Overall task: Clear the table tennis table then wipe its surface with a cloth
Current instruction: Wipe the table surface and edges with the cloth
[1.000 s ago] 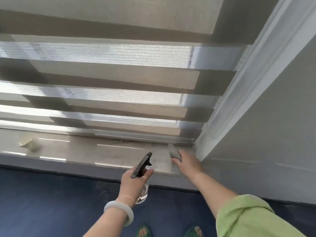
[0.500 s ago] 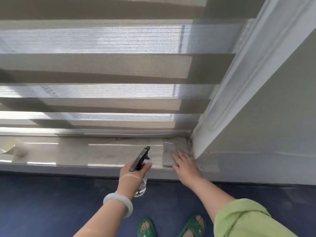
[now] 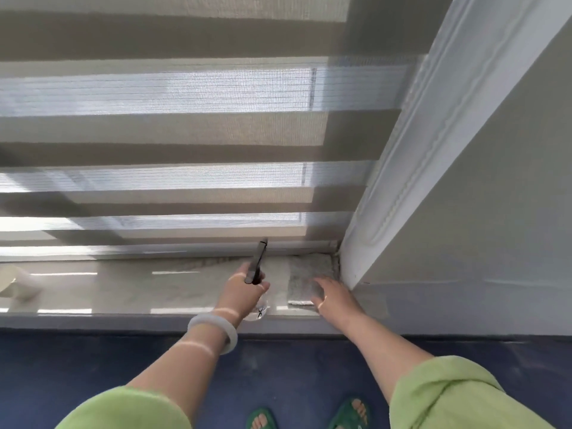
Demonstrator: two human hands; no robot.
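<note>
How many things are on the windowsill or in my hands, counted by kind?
Spray bottle: 1, in the left hand
Cloth: 1, on the windowsill, under the right hand
Pale unclear object: 1, far left on the sill
Total: 3

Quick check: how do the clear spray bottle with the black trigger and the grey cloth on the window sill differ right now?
The clear spray bottle with the black trigger is gripped upright in the left hand; the grey cloth lies flat on the window sill with the right hand resting on it. The bottle is see-through, the cloth opaque. Both are at the sill's right end.
</note>
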